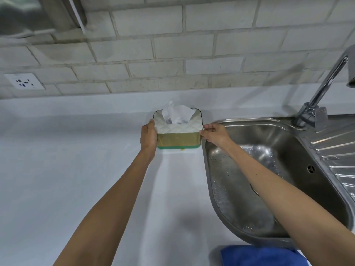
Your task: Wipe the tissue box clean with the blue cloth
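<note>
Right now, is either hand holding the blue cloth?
No. The left hand and right hand grip opposite sides of the tissue box, while the blue cloth lies untouched on the counter's near edge.

The tissue box has a white top quilted in a diamond pattern, edged by a thin dark line, with golden-tan woven-looking sides and a green band along its base. A white tissue rises from it. The counter is plain pale grey-white. The cloth is solid bright blue. The sink is silvery steel, speckled with droplets. The wall is whitish brick with grey joints.
</note>
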